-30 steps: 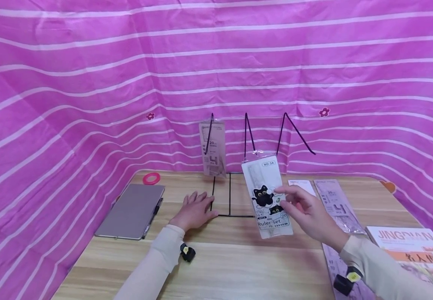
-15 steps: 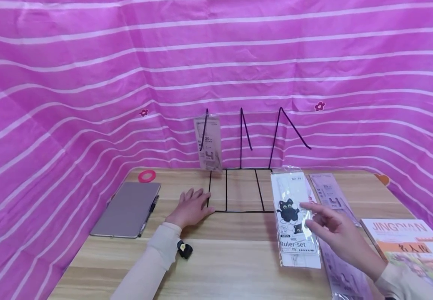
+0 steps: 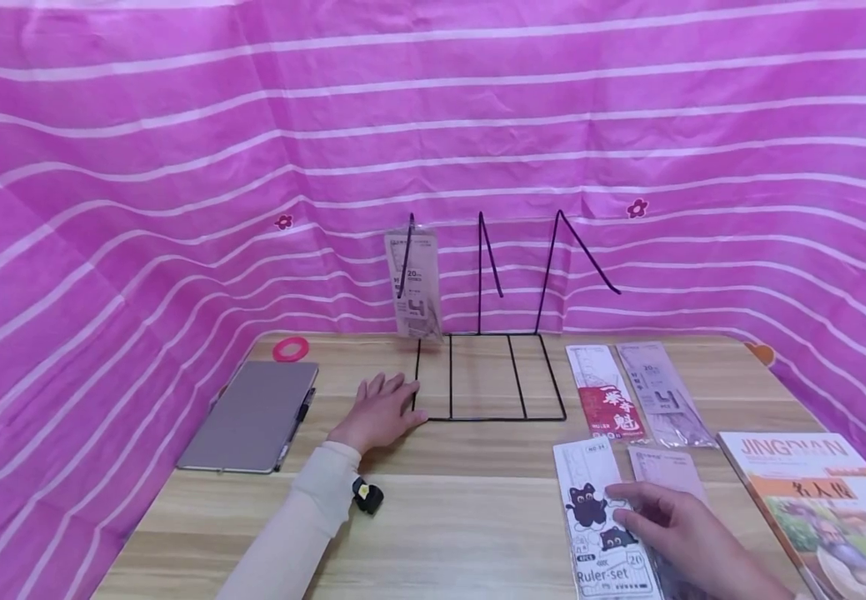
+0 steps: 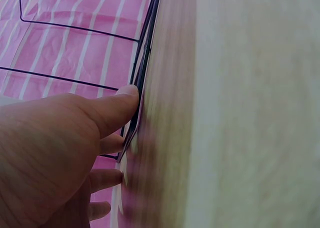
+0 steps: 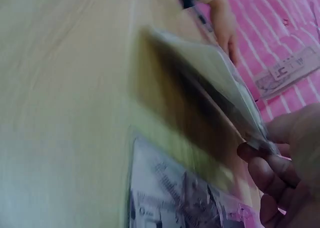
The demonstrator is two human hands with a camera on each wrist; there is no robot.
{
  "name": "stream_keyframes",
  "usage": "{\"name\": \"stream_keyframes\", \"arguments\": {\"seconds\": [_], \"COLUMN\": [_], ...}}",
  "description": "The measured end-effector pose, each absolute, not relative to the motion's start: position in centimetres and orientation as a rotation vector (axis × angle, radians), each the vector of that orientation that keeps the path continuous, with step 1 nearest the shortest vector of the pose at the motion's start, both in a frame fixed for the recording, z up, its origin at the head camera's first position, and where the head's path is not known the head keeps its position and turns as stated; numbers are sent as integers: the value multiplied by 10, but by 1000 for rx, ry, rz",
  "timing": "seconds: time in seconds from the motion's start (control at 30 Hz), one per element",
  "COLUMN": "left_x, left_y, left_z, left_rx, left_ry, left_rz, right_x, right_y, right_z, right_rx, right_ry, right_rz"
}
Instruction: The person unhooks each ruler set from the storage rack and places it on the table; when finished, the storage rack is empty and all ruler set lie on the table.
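My right hand (image 3: 676,525) pinches the right edge of a ruler set package (image 3: 598,533) printed with black cats. In the right wrist view the package (image 5: 225,83) is tilted over the table, its shadow below, with thumb and fingers at its edge. My left hand (image 3: 376,412) rests at the left side of a black wire rack (image 3: 493,419), fingers loosely spread. Its thumb (image 4: 122,105) touches the base wire in the left wrist view. A pale purple ruler package (image 3: 421,283) hangs from the rack's left hook; the other two hooks bear nothing.
Right of the rack lie a red and white package (image 3: 603,400) and a purple package (image 3: 661,392). Another purple package (image 3: 668,471) is partly under my right hand. A book (image 3: 815,475) lies far right. At left are a grey notebook (image 3: 248,417), pen (image 3: 296,429) and pink ring (image 3: 291,349).
My right hand has carried the cat-printed ruler set from in front of the rack's middle hook rightward and down toward the near right of the table. The left hand stays at the rack.
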State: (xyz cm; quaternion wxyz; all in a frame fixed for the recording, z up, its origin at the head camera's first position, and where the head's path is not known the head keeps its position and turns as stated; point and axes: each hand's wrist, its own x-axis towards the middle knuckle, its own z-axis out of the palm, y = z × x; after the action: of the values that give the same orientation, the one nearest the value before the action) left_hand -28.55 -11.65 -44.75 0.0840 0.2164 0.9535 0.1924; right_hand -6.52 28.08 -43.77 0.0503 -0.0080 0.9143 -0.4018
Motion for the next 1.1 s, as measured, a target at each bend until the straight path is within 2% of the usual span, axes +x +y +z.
{"name": "stream_keyframes", "arguments": {"seconds": [0.33, 0.57, 0.7, 0.87, 1.1], "left_x": [-285, -286, -287, -286, -284], "left_y": [-117, -117, -116, -117, -117], "left_z": [-447, -448, -448, -448, -448], "left_rx": [640, 641, 644, 641, 647], "left_ry": [2843, 2845, 2851, 2854, 2851], "left_rz": [566, 564, 557, 571, 583], "right_x": [-66, -70, -75, -94, -126], "right_y": [282, 280, 277, 276, 272], "right_z": [-448, -446, -446, -441, -427], "right_rx": [-387, -381, -477, -538, -432], "right_ry": [3056, 3106, 3261, 3391, 3360], "right_rz": [-856, -826, -885, -861, -797]}}
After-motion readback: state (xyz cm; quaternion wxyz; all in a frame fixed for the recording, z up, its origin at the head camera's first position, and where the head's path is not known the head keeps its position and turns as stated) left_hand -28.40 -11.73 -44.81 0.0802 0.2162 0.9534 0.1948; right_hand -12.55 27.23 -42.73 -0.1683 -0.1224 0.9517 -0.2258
